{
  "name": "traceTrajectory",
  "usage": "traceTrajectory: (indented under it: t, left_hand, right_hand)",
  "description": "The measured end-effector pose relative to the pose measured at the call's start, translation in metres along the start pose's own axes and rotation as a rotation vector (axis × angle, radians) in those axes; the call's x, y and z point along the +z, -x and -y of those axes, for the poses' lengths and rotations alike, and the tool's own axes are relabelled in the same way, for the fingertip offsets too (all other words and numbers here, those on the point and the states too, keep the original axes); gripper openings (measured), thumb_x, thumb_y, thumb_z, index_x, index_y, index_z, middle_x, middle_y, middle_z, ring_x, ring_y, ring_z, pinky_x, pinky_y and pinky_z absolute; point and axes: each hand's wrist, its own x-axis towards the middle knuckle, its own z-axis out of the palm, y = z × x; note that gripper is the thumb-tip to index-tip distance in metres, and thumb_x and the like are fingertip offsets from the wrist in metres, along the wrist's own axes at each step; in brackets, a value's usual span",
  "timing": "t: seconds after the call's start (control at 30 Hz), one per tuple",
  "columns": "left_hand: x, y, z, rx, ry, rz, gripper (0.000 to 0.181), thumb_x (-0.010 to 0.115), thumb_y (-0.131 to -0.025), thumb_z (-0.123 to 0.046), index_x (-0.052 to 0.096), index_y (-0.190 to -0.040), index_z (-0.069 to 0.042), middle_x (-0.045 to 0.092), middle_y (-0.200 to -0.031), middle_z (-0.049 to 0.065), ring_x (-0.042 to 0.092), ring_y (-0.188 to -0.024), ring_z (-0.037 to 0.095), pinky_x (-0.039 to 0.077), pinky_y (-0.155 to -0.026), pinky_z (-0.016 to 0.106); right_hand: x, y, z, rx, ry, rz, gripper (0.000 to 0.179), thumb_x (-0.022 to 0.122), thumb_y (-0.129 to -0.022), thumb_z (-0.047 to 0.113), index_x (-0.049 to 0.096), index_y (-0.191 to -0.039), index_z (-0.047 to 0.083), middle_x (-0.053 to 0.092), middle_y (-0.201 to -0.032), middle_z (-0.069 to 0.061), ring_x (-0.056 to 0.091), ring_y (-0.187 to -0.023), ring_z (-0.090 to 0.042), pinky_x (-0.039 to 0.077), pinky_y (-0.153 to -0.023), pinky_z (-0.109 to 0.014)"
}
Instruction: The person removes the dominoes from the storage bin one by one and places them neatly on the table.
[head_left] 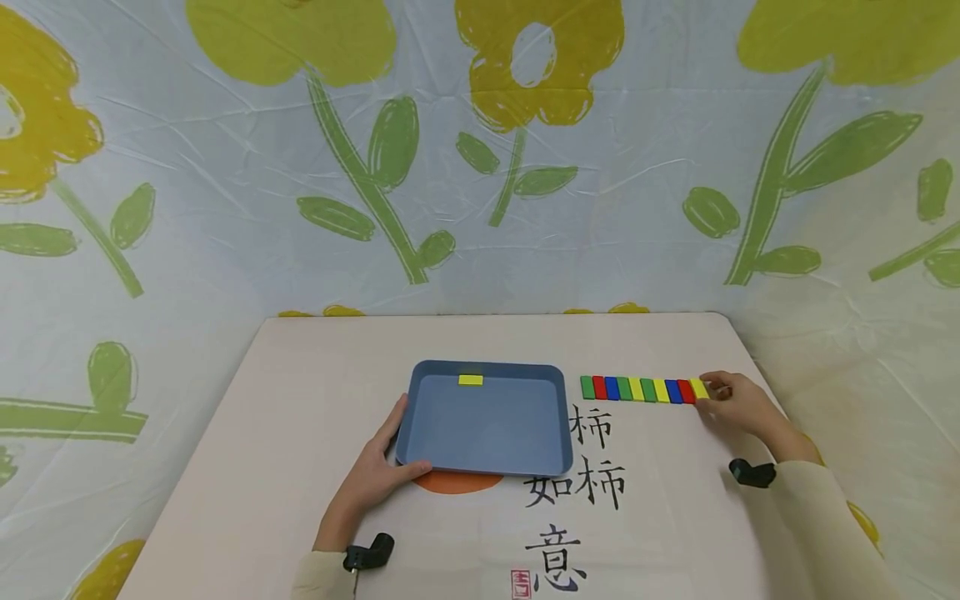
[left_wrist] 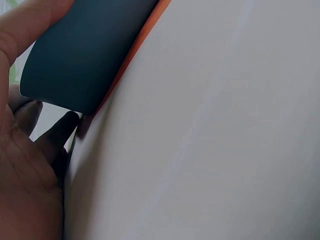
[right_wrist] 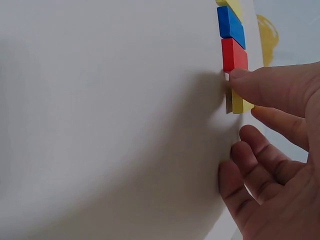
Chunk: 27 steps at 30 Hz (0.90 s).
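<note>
My left hand holds the near left corner of a shallow blue-grey tray, its thumb at the front rim and its fingers along the left side. In the left wrist view the tray's dark outer wall rises beside the thumb. One yellow domino-like block lies inside, by the far wall. To the right of the tray runs a row of green, red, blue and yellow blocks. At its right end, my right hand pinches a yellow block between thumb and index finger, beside the red block.
The pale table mat carries black brush characters, a red seal print and an orange shape partly under the tray. A flower-printed cloth hangs behind the table's far edge.
</note>
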Motion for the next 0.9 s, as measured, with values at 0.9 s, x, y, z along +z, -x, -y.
traceTrajectory:
  t: [0.9]
  left_hand:
    - [0.001,0.001,-0.004,0.008,0.009,-0.002,0.113,0.089,-0.081,-0.031,0.014,-0.166,-0.035,0.013,-0.173,-0.006,0.012,-0.160,0.027,0.018,-0.125,0.063]
  right_hand:
    - [0.001,-0.010,0.068,-0.213,0.015,-0.050,0.061,0.074,-0.095,0.024,0.052,-0.142,-0.008,0.055,-0.133,-0.033,0.060,-0.113,-0.049,0.055,-0.088,-0.059]
